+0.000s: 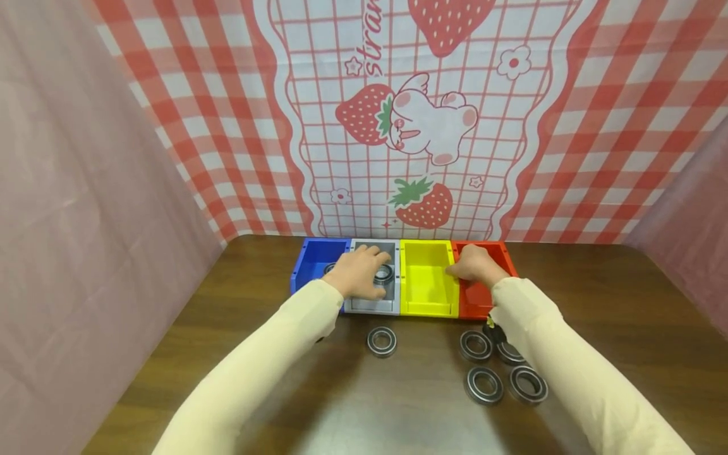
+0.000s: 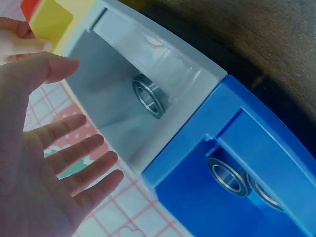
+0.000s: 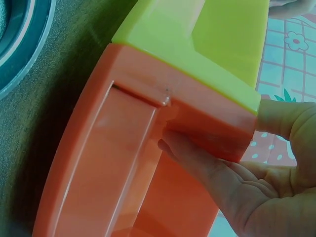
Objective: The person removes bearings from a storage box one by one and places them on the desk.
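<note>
My left hand (image 1: 359, 272) hovers over the grey bin (image 2: 106, 74) with its fingers spread, holding nothing. One ball bearing (image 2: 150, 96) leans inside that bin. Beside it, the blue bin (image 2: 182, 173) contains two bearings, one of them a bearing (image 2: 228, 177) near its front lip. My right hand (image 1: 476, 265) is at the red bin (image 3: 173, 192) and pinches its side wall next to the yellow bin (image 1: 429, 272). The fingers (image 3: 197, 158) reach inside the red bin, while the thumb passes over to the yellow side, its tip hidden.
The four bins stand in a row against a strawberry-print cloth (image 1: 398, 177). On the wooden table (image 1: 409, 404), a single bearing (image 1: 382, 342) lies before the grey bin. Several more, among them a bearing (image 1: 484, 385), lie by the right forearm, which partly covers one.
</note>
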`<act>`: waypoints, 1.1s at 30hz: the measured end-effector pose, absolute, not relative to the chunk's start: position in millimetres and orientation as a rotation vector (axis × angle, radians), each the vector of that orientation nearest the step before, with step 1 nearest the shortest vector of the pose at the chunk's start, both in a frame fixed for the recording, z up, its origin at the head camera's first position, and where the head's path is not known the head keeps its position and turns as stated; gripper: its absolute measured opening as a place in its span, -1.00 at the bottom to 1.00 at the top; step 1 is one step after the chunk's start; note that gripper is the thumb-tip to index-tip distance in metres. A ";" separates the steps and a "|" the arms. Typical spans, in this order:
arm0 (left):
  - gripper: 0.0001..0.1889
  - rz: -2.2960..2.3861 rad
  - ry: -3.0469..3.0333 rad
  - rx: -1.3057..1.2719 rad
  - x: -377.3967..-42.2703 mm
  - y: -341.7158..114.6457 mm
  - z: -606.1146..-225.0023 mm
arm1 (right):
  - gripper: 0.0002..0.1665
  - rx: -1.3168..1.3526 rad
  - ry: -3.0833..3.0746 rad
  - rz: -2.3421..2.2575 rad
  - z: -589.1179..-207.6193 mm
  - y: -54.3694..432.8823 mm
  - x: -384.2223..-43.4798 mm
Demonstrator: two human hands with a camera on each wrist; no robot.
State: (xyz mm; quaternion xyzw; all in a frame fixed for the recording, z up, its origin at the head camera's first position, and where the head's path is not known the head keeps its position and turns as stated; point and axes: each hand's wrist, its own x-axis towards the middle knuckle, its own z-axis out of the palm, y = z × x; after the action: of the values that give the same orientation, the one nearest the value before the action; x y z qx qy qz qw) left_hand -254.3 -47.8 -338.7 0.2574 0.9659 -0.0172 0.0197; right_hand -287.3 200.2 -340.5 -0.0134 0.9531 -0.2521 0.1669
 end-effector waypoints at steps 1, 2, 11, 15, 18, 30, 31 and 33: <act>-0.27 -0.060 2.998 0.793 -256.7 -47.1 -339.8 | -0.70 -0.037 2.711 -0.720 -340.5 200.4 -287.5; -0.27 -0.072 3.000 0.785 -258.9 -46.3 -341.3 | -0.70 -0.034 2.709 -0.725 -340.6 200.4 -287.5; -0.23 -0.301 2.983 0.748 -276.4 -33.0 -356.3 | -0.68 -0.035 2.729 -0.736 -342.5 202.8 -287.1; -0.26 -0.335 2.943 0.718 -281.5 -28.4 -362.4 | -0.63 -0.031 2.733 -0.752 -343.0 202.7 -286.0; -0.30 -0.373 2.930 0.706 -284.2 -26.6 -367.4 | -0.59 -0.046 2.741 -0.760 -342.7 202.1 -284.2; -0.31 -0.269 2.916 0.689 -284.4 -28.8 -376.0 | -0.68 -0.042 2.756 -0.749 -341.9 201.1 -281.4; -0.32 -0.252 2.913 0.689 -284.1 -29.1 -375.8 | -0.67 -0.044 2.757 -0.747 -341.7 201.1 -281.1; -0.33 -0.207 2.912 0.680 -283.2 -29.3 -375.9 | -0.65 -0.051 2.761 -0.748 -341.5 201.2 -280.9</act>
State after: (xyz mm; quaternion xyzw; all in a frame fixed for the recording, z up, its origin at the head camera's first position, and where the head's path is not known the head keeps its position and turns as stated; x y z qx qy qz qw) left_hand -283.2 -29.3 -375.9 0.2264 0.9689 -0.0688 0.0720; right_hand -280.9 201.2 -341.5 -0.0178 0.9555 -0.2590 0.1400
